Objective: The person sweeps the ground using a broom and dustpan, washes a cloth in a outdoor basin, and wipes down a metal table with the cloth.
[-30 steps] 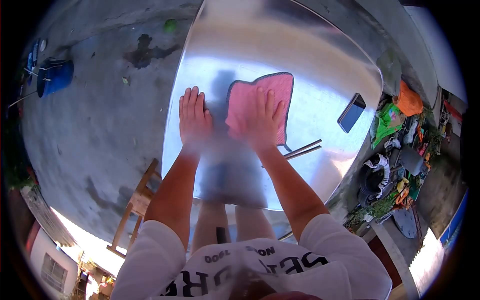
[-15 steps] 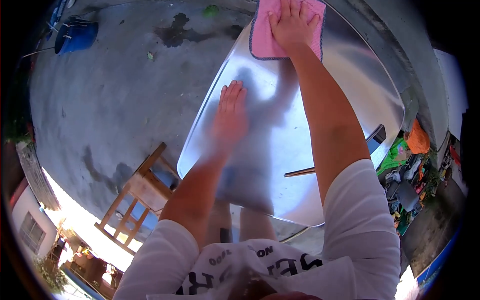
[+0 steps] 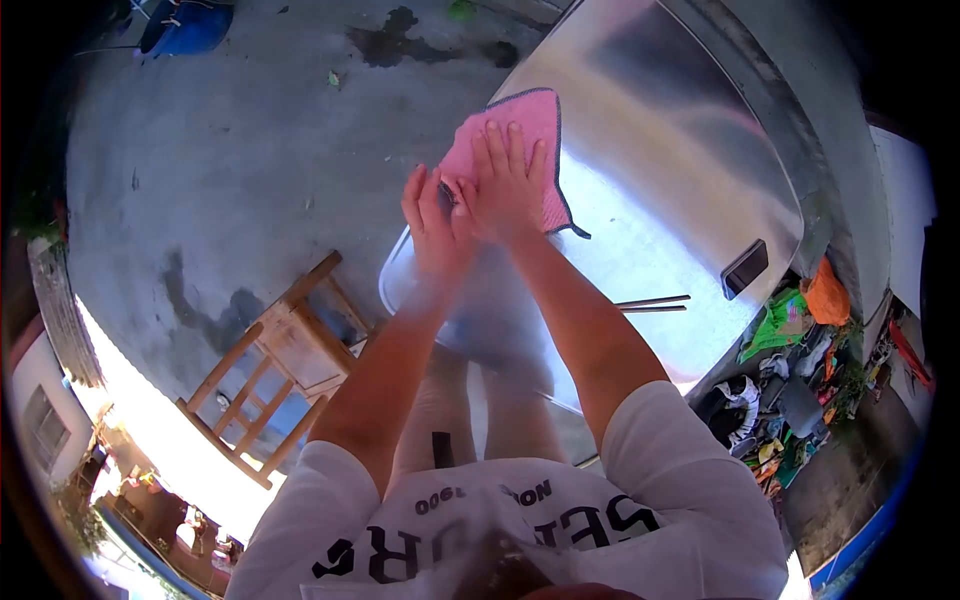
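A pink cloth [image 3: 545, 130] with a dark stitched edge lies on the shiny metal tabletop [image 3: 690, 210], at its left edge. My right hand [image 3: 508, 195] presses flat on the cloth with its fingers stretched out. Beside it, my left hand [image 3: 438, 235] is at the cloth's lower left edge, fingers apart and slightly bent. Whether the left fingertips touch the cloth is hard to make out. A pair of chopsticks [image 3: 655, 304] lies to the right of my right forearm, and a dark phone [image 3: 744, 269] rests near the tabletop's right edge.
On the concrete floor [image 3: 230, 140] at the left stands a wooden chair [image 3: 300, 355], close to the table. A blue bucket [image 3: 190, 28] is at the far left. Several mixed items, including an orange bag [image 3: 827, 292] and a green bag [image 3: 775, 328], are piled at the right.
My right hand has brought the cloth from the far end of the tabletop nearer and to the left. My left hand is now beside it at the cloth's edge. The phone shows fully.
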